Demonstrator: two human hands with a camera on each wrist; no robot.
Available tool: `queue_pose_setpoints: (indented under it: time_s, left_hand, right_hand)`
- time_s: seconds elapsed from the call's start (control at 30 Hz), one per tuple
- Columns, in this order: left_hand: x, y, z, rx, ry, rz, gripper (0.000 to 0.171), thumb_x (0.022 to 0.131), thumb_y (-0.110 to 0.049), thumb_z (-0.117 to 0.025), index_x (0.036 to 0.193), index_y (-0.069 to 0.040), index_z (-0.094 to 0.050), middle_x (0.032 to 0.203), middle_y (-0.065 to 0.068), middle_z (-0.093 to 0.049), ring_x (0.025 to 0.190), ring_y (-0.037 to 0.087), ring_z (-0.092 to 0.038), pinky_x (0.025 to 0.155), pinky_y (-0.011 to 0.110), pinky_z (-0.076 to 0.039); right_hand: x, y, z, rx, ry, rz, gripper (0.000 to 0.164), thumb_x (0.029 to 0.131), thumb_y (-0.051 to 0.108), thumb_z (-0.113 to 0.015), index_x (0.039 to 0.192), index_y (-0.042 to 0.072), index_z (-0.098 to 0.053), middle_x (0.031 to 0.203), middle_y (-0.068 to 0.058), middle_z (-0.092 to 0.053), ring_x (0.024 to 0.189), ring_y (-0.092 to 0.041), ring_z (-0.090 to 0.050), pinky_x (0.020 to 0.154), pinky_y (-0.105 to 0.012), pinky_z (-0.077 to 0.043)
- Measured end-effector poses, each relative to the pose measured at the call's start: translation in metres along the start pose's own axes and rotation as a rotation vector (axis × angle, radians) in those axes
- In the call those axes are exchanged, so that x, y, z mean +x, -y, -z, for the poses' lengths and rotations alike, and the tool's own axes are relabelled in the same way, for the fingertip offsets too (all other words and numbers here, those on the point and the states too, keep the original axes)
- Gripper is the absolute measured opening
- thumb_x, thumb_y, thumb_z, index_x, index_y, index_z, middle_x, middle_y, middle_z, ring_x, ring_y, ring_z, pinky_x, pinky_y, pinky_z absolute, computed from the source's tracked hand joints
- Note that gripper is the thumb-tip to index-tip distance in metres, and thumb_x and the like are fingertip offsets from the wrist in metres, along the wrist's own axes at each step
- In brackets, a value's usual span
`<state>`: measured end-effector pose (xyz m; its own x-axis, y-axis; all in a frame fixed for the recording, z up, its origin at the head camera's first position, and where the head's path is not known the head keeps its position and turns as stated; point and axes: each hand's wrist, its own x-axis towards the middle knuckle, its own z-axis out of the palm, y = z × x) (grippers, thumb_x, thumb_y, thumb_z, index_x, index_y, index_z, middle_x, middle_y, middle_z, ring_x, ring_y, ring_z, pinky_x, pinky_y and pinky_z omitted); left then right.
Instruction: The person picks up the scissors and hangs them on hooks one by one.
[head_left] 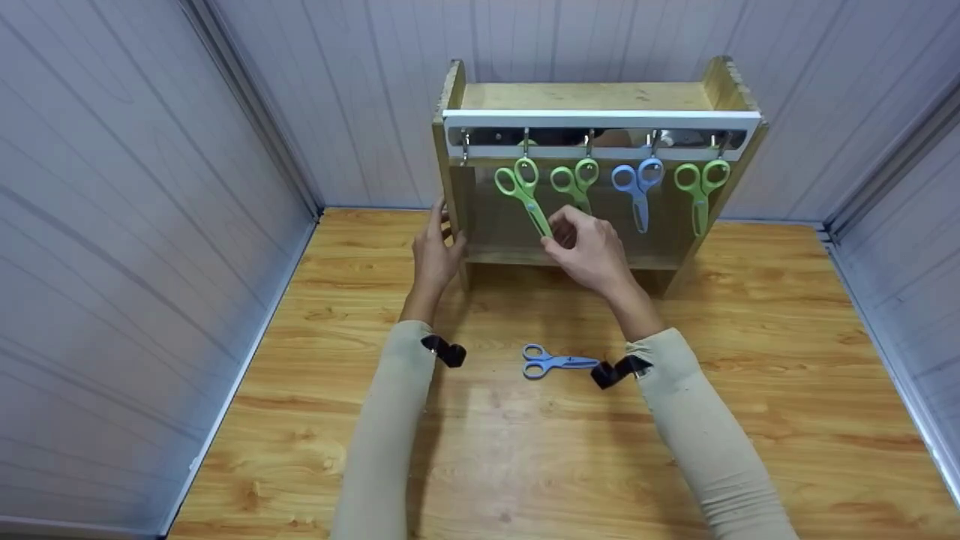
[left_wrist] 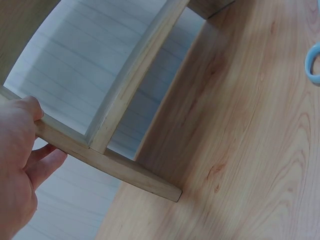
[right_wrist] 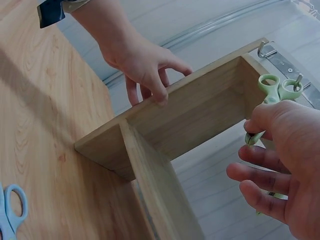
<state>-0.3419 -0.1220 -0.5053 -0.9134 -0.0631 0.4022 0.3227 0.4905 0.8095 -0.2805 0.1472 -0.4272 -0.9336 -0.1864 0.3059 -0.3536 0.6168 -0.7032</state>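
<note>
My right hand [head_left: 592, 251] pinches a pair of green scissors [head_left: 525, 193] by the blade end between thumb and fingers. These scissors tilt, and one of their handle loops is around the second hook from the left. In the right wrist view the loop [right_wrist: 291, 89] sits over the hook's tip. My left hand [head_left: 435, 251] grips the left side panel of a wooden rack [head_left: 448, 180], thumb on the inner face and fingers outside. Beside the held pair hang green scissors [head_left: 576, 180], blue scissors [head_left: 639, 184] and another green pair [head_left: 701, 187], each from its own hook.
A white-edged hook rail [head_left: 600, 120] runs across the rack's top front, with its leftmost hook [head_left: 465, 146] near the left panel. Another pair of blue scissors [head_left: 551, 361] lies on the wood-grain surface [head_left: 525, 465] between my forearms. Pale panelled walls [head_left: 360, 97] stand behind and on both sides.
</note>
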Motion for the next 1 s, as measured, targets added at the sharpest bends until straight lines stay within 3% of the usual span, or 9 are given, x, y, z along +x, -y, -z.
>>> queue_pose_setpoints:
  time_s: [0.73, 1.0]
  left_hand:
    - [0.0, 0.002, -0.001, -0.014, 0.011, 0.025, 0.07, 0.106, 0.004, -0.067, 0.171, -0.007, -0.044, 0.148, 0.032, -0.069, 0.138, 0.05, -0.073, 0.115, 0.059, -0.065]
    - [0.0, 0.0, 0.0, -0.024, 0.024, 0.031, 0.073, 0.107, 0.006, -0.067, 0.174, -0.008, -0.041, 0.151, 0.032, -0.066, 0.142, 0.05, -0.07, 0.117, 0.057, -0.064]
  right_hand:
    - [-0.001, -0.005, -0.015, 0.022, -0.025, -0.028, 0.022, 0.105, 0.02, -0.079, 0.119, 0.003, -0.075, 0.107, -0.017, -0.082, 0.095, -0.031, -0.076, 0.081, -0.033, -0.056]
    - [0.0, -0.006, -0.016, 0.022, 0.02, -0.017, 0.031, 0.105, 0.024, -0.08, 0.13, 0.006, -0.076, 0.11, -0.016, -0.084, 0.098, -0.033, -0.079, 0.088, -0.046, -0.064]
